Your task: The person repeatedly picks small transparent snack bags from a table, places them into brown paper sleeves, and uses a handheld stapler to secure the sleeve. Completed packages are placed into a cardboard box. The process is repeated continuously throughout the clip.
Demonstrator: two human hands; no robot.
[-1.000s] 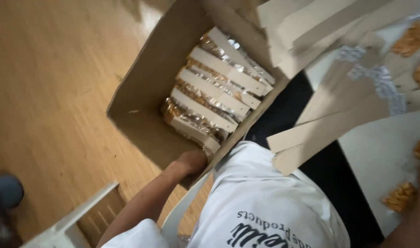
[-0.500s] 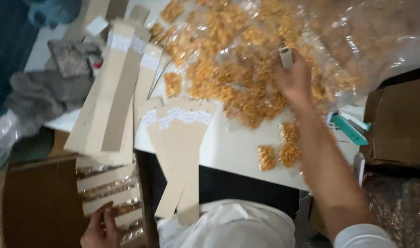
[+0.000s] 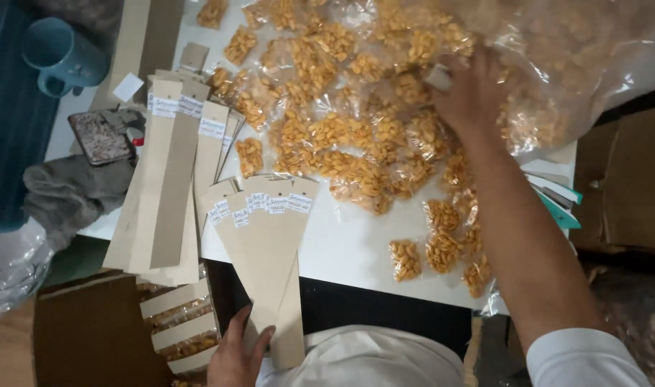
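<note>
The right hand [image 3: 474, 89], upper right of the frame, lies fingers spread and bent on the heap of clear snack packets [image 3: 342, 136]; its fingertips sink among the plastic, so whether they pinch one packet cannot be told. A big clear bag [image 3: 571, 64] beside it blurs much of the heap. The left hand [image 3: 236, 355], at the bottom edge and partly cut off, has its fingers curled loosely on the lower end of a fan of cardboard strips [image 3: 266, 244] with white labels; how firm the grip is stays unclear. Left of it a carton [image 3: 84, 337] shows packed strips [image 3: 178, 326], half hidden. More strips [image 3: 171, 179] lie on the white table [image 3: 349, 251]. A blue mug [image 3: 62, 54] stands upper left.
</note>
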